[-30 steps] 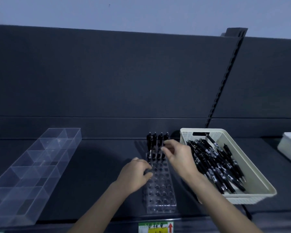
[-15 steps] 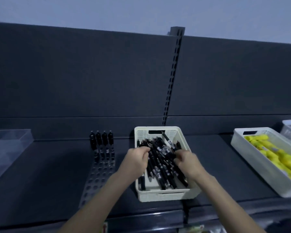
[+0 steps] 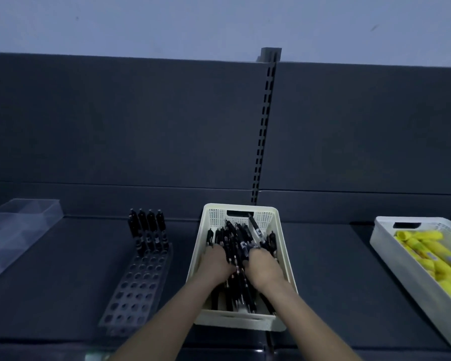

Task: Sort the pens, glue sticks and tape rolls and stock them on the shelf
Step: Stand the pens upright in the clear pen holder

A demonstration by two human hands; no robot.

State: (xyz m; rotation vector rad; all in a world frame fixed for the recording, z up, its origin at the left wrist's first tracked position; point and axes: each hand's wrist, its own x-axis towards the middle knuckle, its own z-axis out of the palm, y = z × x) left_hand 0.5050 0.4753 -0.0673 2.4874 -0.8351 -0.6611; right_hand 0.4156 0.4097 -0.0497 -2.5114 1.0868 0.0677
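A cream basket [image 3: 196, 259] stands in the middle of the dark shelf, with a heap of black pens [image 3: 241, 237] in it. Both my hands are down in that heap. My left hand [image 3: 215, 265] curls its fingers into the pens on the left side. Beside it, my right hand [image 3: 264, 267] curls round pens on the right. The fingertips of both are buried among the pens. Left of the basket lies a clear perforated pen rack [image 3: 137, 285], with several black pens [image 3: 147, 226] upright in its back row.
A clear divided tray [image 3: 16, 230] sits at the far left of the shelf. A white basket [image 3: 387, 252] of yellow sticks [image 3: 427, 254] stands at the right. A slotted upright post [image 3: 264, 126] runs up the dark back panel behind the cream basket.
My hands left the pen rack and went right into the cream basket. They have since sunk deeper into the pens, and the view has swung right and closer.
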